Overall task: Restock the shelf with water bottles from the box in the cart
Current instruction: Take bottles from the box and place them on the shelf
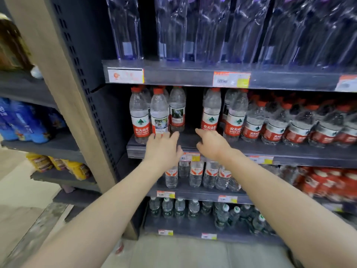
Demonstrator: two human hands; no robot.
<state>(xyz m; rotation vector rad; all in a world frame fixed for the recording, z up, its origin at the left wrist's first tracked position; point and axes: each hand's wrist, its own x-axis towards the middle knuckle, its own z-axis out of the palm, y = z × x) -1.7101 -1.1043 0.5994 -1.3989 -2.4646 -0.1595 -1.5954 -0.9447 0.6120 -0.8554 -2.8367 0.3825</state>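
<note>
The left hand point(164, 147) and right hand point(212, 144), both loosely spread and holding nothing, reach toward a gap on the shelf point(289, 151) between upright red-capped bottles point(211, 115) full of clear water.

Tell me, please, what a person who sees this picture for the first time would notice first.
The left forearm and right forearm reach up from the bottom of the picture to the middle shelf, toward a dark gap between the red-capped water bottles. Tall clear bottles fill the shelf above.
</note>
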